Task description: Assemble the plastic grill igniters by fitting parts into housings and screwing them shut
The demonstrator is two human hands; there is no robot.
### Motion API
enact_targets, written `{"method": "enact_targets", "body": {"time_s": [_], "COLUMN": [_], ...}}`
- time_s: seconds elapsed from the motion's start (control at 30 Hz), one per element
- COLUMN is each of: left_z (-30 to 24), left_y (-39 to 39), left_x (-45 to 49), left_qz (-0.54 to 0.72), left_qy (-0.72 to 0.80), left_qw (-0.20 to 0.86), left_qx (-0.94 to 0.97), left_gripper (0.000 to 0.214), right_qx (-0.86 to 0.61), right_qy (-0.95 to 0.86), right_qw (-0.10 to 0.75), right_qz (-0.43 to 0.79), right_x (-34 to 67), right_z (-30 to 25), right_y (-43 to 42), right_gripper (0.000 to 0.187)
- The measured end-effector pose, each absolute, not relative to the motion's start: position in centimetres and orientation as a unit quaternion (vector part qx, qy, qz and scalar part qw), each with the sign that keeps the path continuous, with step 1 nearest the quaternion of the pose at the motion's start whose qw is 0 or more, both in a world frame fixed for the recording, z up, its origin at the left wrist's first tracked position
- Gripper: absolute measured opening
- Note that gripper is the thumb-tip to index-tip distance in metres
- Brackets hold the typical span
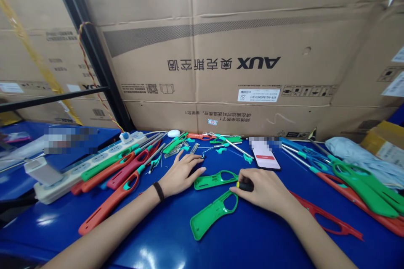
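Note:
My right hand is closed around a small screwdriver with a black and yellow handle; its shaft is hidden. Below and left of that hand lies one green lighter shell half, hollow side down as far as I can tell. A second green shell half, its ribbed inside showing, lies between my two hands, its ring end near my right fingers. My left hand, with a dark band at the wrist, is open with fingers spread, low over the blue table. Its fingertips are near small loose parts.
Several long-necked lighters lie at left beside a white power strip. More lighters and a red shell half lie right. A phone lies before a large cardboard box. A metal tube lies behind.

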State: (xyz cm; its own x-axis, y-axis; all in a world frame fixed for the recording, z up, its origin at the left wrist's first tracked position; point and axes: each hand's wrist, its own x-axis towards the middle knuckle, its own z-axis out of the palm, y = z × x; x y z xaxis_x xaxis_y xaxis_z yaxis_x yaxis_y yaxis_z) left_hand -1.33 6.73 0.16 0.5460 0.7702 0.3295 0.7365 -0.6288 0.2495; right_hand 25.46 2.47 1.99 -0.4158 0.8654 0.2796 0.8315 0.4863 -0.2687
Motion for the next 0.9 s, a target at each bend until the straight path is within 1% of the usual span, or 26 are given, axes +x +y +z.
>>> {"method": "enact_targets", "body": {"time_s": [0.1, 0.17, 0.23, 0.33, 0.43, 0.57, 0.67, 0.8, 0.87, 0.9], "left_z": [0.1, 0.2, 0.3, 0.5, 0.8, 1.4, 1.7, 2.1, 2.3, 2.4], "left_y": [6.9, 6.9, 6.9, 6.8, 6.6, 5.9, 5.2, 3.9, 3.1, 2.7], "left_x": [-1.5, -1.6, -1.8, -2.1, -2.2, -2.1, -1.9, -1.6, -1.4, -1.3], "left_qz": [0.262, 0.29, 0.317, 0.365, 0.428, 0.483, 0.497, 0.507, 0.503, 0.493], "left_qy": [0.429, 0.43, 0.431, 0.428, 0.396, 0.327, 0.286, 0.214, 0.187, 0.175], "left_qw": [0.038, 0.034, 0.027, 0.01, -0.035, -0.101, -0.132, -0.169, -0.169, -0.165], "left_qx": [0.864, 0.854, 0.845, 0.827, 0.812, 0.806, 0.809, 0.818, 0.827, 0.836], "left_gripper": [0.02, 0.014, 0.012, 0.012, 0.01, 0.01, 0.014, 0.023, 0.023, 0.021], "right_qx": [-0.511, -0.515, -0.516, -0.522, -0.521, -0.488, -0.46, -0.424, -0.397, -0.384], "right_qy": [-0.834, -0.831, -0.827, -0.819, -0.819, -0.829, -0.838, -0.857, -0.871, -0.878], "right_qw": [0.2, 0.208, 0.224, 0.234, 0.235, 0.268, 0.288, 0.288, 0.284, 0.28], "right_qz": [0.056, 0.043, 0.026, 0.033, 0.048, 0.049, 0.05, 0.058, 0.061, 0.06], "right_x": [25.4, 25.3, 25.3, 25.3, 25.5, 25.5, 25.1, 24.4, 24.0, 23.8], "right_z": [2.1, 2.1, 2.0, 1.8, 1.5, 0.9, 0.6, 0.8, 1.0, 1.1], "right_y": [2.5, 2.7, 2.9, 3.2, 3.4, 3.6, 3.4, 2.9, 2.7, 2.6], "right_gripper": [0.034, 0.034, 0.03, 0.025, 0.023, 0.018, 0.029, 0.052, 0.06, 0.06]}}
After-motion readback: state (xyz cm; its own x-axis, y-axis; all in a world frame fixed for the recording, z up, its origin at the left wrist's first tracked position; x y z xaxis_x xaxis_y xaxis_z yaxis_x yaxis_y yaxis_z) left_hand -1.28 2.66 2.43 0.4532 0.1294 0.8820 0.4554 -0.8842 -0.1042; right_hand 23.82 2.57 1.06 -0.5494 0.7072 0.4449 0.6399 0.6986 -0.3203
